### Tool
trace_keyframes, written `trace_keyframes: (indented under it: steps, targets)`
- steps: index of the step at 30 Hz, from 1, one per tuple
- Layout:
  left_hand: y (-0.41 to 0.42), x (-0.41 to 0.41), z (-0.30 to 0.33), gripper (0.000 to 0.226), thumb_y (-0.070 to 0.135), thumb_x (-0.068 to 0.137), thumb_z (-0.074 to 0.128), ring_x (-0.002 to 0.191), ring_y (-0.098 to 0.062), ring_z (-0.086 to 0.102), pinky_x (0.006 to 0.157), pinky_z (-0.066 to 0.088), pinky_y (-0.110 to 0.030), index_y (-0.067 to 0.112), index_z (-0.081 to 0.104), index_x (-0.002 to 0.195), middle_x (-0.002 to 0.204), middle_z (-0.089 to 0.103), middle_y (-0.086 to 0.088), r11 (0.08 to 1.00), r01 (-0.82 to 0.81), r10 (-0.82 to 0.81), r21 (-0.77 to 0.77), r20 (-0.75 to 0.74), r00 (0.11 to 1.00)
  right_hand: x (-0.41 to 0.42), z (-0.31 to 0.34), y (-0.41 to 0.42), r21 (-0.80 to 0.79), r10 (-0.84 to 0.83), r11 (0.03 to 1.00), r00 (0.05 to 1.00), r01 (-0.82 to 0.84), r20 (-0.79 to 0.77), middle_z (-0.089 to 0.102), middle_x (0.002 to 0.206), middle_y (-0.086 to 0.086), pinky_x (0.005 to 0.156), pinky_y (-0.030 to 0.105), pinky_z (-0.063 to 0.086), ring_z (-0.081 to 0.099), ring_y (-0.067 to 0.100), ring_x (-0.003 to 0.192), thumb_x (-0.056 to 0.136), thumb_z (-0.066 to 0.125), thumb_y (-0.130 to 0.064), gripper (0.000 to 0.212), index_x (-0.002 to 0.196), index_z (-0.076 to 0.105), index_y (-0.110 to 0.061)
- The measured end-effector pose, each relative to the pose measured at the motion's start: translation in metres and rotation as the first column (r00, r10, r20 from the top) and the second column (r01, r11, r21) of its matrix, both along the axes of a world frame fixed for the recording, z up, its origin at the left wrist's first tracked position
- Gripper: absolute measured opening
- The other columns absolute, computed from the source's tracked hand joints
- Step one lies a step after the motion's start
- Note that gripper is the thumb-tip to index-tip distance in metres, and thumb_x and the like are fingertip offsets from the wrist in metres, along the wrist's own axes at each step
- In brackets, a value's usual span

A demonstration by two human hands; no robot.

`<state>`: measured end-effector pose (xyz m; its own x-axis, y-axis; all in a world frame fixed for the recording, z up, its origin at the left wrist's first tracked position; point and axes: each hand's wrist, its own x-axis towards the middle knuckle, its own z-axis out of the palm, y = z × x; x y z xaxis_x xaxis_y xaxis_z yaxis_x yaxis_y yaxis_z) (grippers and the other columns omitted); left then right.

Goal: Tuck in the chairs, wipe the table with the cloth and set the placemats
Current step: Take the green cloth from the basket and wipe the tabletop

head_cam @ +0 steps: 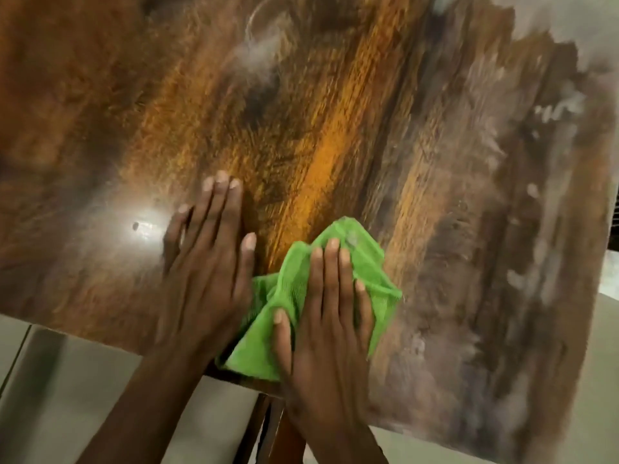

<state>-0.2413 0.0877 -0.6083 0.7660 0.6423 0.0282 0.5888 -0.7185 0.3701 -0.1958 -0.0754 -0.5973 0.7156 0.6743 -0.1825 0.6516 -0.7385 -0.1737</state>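
Observation:
A glossy brown wooden table (335,112) fills most of the head view. A crumpled green cloth (291,286) lies on it near the front edge. My right hand (328,316) presses flat on the cloth with straight fingers. Just left of the cloth, my left hand (207,262) rests flat on the bare tabletop, fingers straight and pointing away from me. No chairs or placemats are in view.
The table's front edge runs from lower left to lower right, with pale floor tiles (67,380) below it. A dark table leg (264,430) shows under the edge between my forearms. A bright light reflection (150,226) sits left of my left hand.

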Motion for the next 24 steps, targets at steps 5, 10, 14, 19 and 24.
trace_keyframes:
  steps: [5,10,14,19,24]
  targets:
    - [-0.007,0.018,-0.003,0.061,0.029,0.112,0.032,0.166,-0.013,0.013,0.134,0.011,-0.039,0.012,0.025,0.17,0.178,0.02,-0.003,0.999,0.015,-0.013,-0.033,0.034,0.999,0.092,-0.01,0.053,0.124,-0.159,0.98,0.987,0.154,0.027,-0.006,0.179,0.005,0.133,0.047,0.006,-0.01,0.017,0.165,0.113,0.02,-0.048,0.07,0.17,0.002,-0.012]
    - [-0.008,0.017,0.0,0.059,0.025,0.112,0.032,0.166,-0.015,0.013,0.134,0.011,-0.039,0.01,0.026,0.169,0.178,0.021,-0.005,1.0,0.02,-0.02,-0.007,0.042,0.999,0.114,-0.009,0.068,0.098,-0.206,0.975,0.976,0.198,0.068,-0.004,0.179,0.009,0.133,0.048,0.007,-0.007,0.021,0.165,0.113,0.021,-0.046,0.07,0.17,0.003,-0.009]
    - [-0.008,0.018,0.001,0.057,0.023,0.113,0.029,0.166,-0.015,0.014,0.134,0.011,-0.037,0.009,0.028,0.168,0.177,0.022,-0.005,1.0,-0.01,0.011,-0.02,0.062,0.998,0.06,-0.001,0.031,0.043,-0.153,0.987,0.988,0.153,0.013,-0.011,0.178,0.008,0.133,0.048,0.008,-0.011,0.02,0.165,0.114,0.023,-0.047,0.071,0.169,-0.002,-0.01]
    - [-0.008,0.017,0.003,0.056,0.022,0.114,0.029,0.166,-0.015,0.014,0.133,0.015,-0.041,0.01,0.029,0.168,0.177,0.023,-0.004,0.999,0.015,-0.012,-0.035,0.078,0.997,0.009,0.003,0.002,-0.018,-0.096,0.995,0.995,0.096,-0.001,-0.01,0.178,0.007,0.134,0.047,0.01,-0.007,0.021,0.165,0.111,0.025,-0.05,0.074,0.17,-0.001,-0.012]
    - [-0.009,0.018,-0.001,0.057,0.025,0.114,0.029,0.166,-0.016,0.015,0.133,0.016,-0.044,0.009,0.029,0.168,0.177,0.023,-0.006,1.0,0.009,-0.01,0.024,0.051,0.999,0.063,-0.001,0.019,0.083,-0.119,0.989,0.993,0.121,-0.026,-0.008,0.179,0.005,0.134,0.046,0.007,-0.01,0.017,0.165,0.112,0.027,-0.052,0.076,0.17,-0.001,-0.012]
